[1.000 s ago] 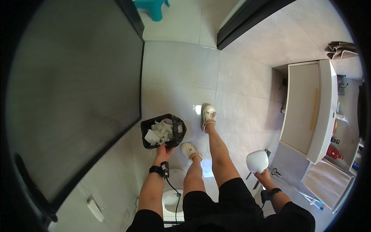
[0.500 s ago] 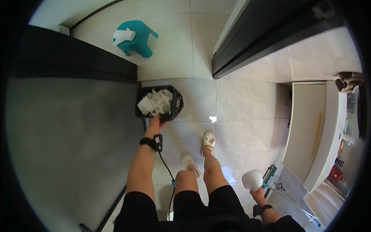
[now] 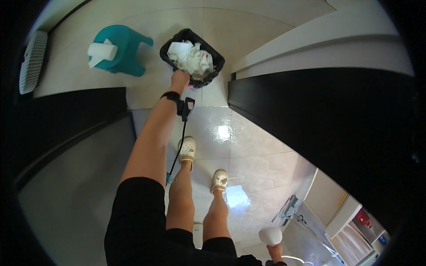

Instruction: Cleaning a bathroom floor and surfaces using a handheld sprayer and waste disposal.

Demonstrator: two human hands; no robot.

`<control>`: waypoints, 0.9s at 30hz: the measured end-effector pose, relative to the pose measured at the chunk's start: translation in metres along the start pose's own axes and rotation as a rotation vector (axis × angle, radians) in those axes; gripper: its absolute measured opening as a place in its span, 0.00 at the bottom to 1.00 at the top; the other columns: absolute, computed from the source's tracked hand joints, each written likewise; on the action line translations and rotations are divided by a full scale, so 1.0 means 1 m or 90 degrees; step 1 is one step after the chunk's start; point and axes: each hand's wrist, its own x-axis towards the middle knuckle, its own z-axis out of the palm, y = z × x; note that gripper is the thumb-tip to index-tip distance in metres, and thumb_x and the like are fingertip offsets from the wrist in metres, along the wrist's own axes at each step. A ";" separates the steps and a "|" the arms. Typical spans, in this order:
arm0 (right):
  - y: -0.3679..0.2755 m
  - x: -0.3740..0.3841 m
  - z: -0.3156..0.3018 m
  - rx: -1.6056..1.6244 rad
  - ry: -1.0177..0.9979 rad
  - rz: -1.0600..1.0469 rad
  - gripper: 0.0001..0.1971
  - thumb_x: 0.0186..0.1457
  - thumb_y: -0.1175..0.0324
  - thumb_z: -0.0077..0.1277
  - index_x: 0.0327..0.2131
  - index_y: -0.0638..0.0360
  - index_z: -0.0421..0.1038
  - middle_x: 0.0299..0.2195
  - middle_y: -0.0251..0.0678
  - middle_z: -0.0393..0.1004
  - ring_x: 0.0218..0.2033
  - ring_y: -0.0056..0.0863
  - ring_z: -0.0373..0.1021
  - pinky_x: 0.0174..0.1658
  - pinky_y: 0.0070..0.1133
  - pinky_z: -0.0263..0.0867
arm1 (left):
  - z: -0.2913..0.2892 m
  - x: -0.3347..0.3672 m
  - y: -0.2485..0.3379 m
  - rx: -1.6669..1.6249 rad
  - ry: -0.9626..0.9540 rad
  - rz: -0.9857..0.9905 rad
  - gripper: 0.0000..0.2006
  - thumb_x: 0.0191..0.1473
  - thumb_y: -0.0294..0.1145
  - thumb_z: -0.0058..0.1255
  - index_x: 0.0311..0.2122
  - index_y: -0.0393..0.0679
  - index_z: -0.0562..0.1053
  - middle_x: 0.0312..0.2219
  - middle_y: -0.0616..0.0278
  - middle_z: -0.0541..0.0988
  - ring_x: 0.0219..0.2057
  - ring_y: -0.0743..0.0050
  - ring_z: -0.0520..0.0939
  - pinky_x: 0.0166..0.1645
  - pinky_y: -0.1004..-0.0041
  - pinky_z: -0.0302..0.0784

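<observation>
My left hand (image 3: pixel 180 80) reaches far forward and is closed on the near rim of a black waste bin (image 3: pixel 219 61), which has a black bag as its liner. Crumpled white tissues (image 3: pixel 193 58) fill the bin. Low at the right, my right hand (image 3: pixel 276 252) is wrapped round the lower end of a smooth white rounded object (image 3: pixel 270 236); its kind is not clear from here. Left of the bin stands a teal plastic stool (image 3: pixel 126 48) with a white paper roll (image 3: pixel 104 52) lying on its seat.
Black door frames (image 3: pixel 310 99) flank the doorway on both sides. A woven light basket (image 3: pixel 33 62) stands by the far left wall. A mop (image 3: pixel 290 206) leans near a white cabinet (image 3: pixel 326 195) at the lower right. The tiled floor (image 3: pixel 262 137) shines with reflected light.
I have stepped forward. The bin in my left hand has passed from beside the grey door to beyond the threshold, near the stool. My right hand still holds the white object.
</observation>
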 end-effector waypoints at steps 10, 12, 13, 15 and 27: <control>-0.072 -0.059 -0.038 0.044 -0.024 0.073 0.27 0.36 0.68 0.64 0.46 0.54 0.74 0.39 0.43 0.79 0.44 0.40 0.75 0.45 0.33 0.71 | 0.130 0.103 0.152 -0.087 -0.027 0.207 0.20 0.55 0.42 0.49 0.25 0.33 0.77 0.20 0.51 0.81 0.23 0.59 0.83 0.33 0.66 0.79; -0.085 -0.042 -0.042 0.043 -0.046 0.045 0.27 0.36 0.68 0.64 0.46 0.54 0.74 0.39 0.43 0.79 0.44 0.40 0.75 0.45 0.33 0.71 | 0.115 0.134 0.148 -0.052 -0.087 0.379 0.21 0.56 0.43 0.49 0.30 0.28 0.75 0.22 0.47 0.81 0.23 0.57 0.84 0.31 0.63 0.80; -0.091 -0.049 -0.046 0.037 -0.038 0.068 0.27 0.36 0.68 0.64 0.46 0.55 0.73 0.39 0.43 0.78 0.44 0.40 0.75 0.45 0.33 0.71 | 0.136 0.095 0.172 -0.313 -0.179 0.155 0.25 0.58 0.44 0.46 0.45 0.26 0.68 0.37 0.39 0.79 0.30 0.51 0.84 0.32 0.55 0.81; -0.101 -0.055 -0.053 0.029 -0.028 0.092 0.27 0.36 0.69 0.64 0.46 0.55 0.73 0.40 0.43 0.78 0.44 0.40 0.75 0.45 0.32 0.71 | 0.153 0.059 0.185 -0.327 -0.379 0.103 0.40 0.58 0.52 0.43 0.64 0.37 0.42 0.60 0.34 0.57 0.61 0.42 0.60 0.58 0.41 0.63; -0.031 -0.002 -0.065 0.071 -0.059 -0.152 0.29 0.38 0.71 0.63 0.49 0.60 0.69 0.45 0.44 0.76 0.48 0.38 0.72 0.51 0.30 0.66 | 0.096 -0.154 -0.308 0.277 -0.277 0.270 0.15 0.53 0.38 0.44 0.30 0.34 0.75 0.29 0.40 0.78 0.37 0.42 0.79 0.43 0.52 0.74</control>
